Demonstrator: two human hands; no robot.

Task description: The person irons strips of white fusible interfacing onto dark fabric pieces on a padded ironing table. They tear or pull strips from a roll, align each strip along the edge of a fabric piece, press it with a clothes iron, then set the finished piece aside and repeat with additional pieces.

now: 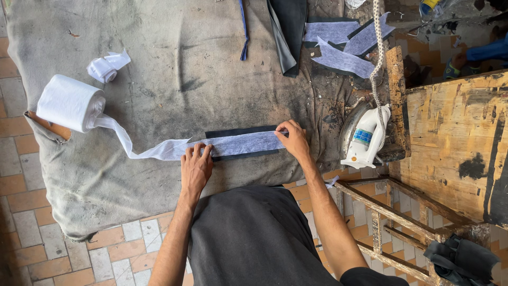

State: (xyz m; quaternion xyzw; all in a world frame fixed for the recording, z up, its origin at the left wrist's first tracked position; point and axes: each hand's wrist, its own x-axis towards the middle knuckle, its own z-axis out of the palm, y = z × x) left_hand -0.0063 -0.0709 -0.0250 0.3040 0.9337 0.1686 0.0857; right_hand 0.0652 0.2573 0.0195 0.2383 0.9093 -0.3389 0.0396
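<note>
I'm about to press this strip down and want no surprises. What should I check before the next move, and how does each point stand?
1. White strip lies lengthwise on the dark fabric piece: ok.
2. Left hand pins the strip's near-roll end flat: ok.
3. Right hand holds the far end: ok.
4. Roll feeds without twist: not ok, the tail looks twisted.
5. Iron stands apart from both hands: ok.
6. Iron hot: cannot tell.
</note>
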